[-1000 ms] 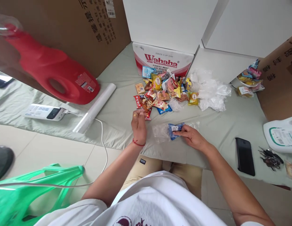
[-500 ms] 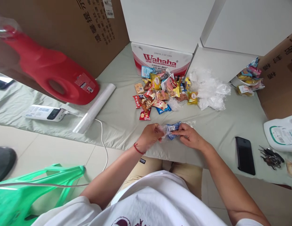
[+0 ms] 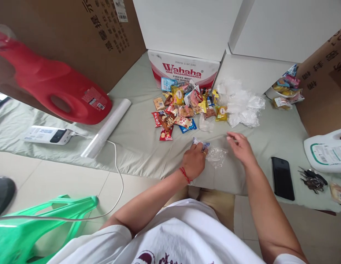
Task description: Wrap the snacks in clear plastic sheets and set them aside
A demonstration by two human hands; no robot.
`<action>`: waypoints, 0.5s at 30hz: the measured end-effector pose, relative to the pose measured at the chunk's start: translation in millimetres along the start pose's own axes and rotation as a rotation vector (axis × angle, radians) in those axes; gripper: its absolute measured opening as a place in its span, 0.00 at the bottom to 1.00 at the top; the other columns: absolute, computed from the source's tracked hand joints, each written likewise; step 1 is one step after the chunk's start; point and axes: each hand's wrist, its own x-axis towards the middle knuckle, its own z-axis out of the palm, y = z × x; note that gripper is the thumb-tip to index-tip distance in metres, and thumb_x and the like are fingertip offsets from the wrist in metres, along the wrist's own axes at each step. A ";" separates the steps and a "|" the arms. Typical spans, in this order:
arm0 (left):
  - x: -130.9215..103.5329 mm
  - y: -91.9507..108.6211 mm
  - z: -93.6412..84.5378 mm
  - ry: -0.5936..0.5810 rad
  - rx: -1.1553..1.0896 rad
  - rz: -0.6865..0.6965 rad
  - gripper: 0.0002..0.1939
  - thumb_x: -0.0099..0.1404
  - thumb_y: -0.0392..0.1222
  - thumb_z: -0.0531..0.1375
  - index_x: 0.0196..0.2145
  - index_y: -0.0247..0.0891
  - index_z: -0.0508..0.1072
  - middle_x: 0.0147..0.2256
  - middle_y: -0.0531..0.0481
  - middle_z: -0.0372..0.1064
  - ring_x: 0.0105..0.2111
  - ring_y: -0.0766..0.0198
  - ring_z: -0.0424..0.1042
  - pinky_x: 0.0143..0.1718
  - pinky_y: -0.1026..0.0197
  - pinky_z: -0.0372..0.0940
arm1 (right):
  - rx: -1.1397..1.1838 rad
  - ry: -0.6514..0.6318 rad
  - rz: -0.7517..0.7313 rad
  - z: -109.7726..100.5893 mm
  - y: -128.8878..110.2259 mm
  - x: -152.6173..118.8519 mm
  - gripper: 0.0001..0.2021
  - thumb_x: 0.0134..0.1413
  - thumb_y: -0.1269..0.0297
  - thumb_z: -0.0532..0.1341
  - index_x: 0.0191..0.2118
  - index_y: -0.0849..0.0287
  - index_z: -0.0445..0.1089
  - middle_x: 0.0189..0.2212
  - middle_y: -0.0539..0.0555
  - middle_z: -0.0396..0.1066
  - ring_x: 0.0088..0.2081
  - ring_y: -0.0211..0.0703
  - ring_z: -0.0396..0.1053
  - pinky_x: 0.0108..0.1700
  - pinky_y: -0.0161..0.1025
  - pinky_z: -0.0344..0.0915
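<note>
The left hand [image 3: 194, 161] rests on the cloth-covered bench [image 3: 137, 128] with its fingers closed down on a small blue snack packet [image 3: 201, 143], which lies just beyond the knuckles; only the far edge of the packet shows. Touching it on the right side is a small clear plastic bag [image 3: 216, 155], crumpled and lying flat on the cloth. From what is visible the packet seems to be outside the bag or only at its mouth, so I judge the bagging of this one piece as not finished.

The right hand [image 3: 241, 146] is lifted a little above the cloth, to the right of the bag, palm turned down and inward. Its fingers are loosely spread, and thumb and forefinger seem to pinch a thin clear film; I cannot tell surely if it is an edge of that bag.

Much work looks to remain: a pile of wrapped snacks [image 3: 186, 106] lies farther back in front of the Wahaha carton [image 3: 184, 69], and a heap of clear bags [image 3: 240, 104] lies beside it. Both forearms reach forward from the body, the left one bent inward across the middle.
</note>
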 end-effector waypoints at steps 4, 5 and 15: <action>-0.4 0.9 3.9 -0.002 0.059 0.017 0.19 0.75 0.36 0.52 0.58 0.42 0.76 0.46 0.41 0.69 0.48 0.51 0.68 0.40 0.57 0.65 | -0.224 -0.119 -0.090 24.1 6.6 -13.4 0.19 0.56 0.43 0.66 0.40 0.55 0.78 0.43 0.61 0.74 0.52 0.58 0.67 0.59 0.58 0.61; -0.5 0.6 3.8 -0.005 0.062 0.022 0.19 0.75 0.36 0.53 0.58 0.42 0.75 0.46 0.41 0.69 0.48 0.51 0.68 0.40 0.57 0.65 | -0.228 -0.147 -0.115 26.0 4.8 -18.8 0.17 0.56 0.45 0.66 0.37 0.55 0.77 0.44 0.61 0.74 0.53 0.59 0.66 0.59 0.58 0.60; -0.3 0.4 8.7 0.009 -0.026 0.042 0.18 0.74 0.33 0.52 0.55 0.36 0.76 0.48 0.38 0.71 0.51 0.48 0.69 0.48 0.51 0.68 | 0.234 -0.253 0.169 49.8 -65.6 -20.6 0.11 0.63 0.51 0.58 0.36 0.52 0.65 0.25 0.47 0.69 0.27 0.41 0.67 0.30 0.36 0.61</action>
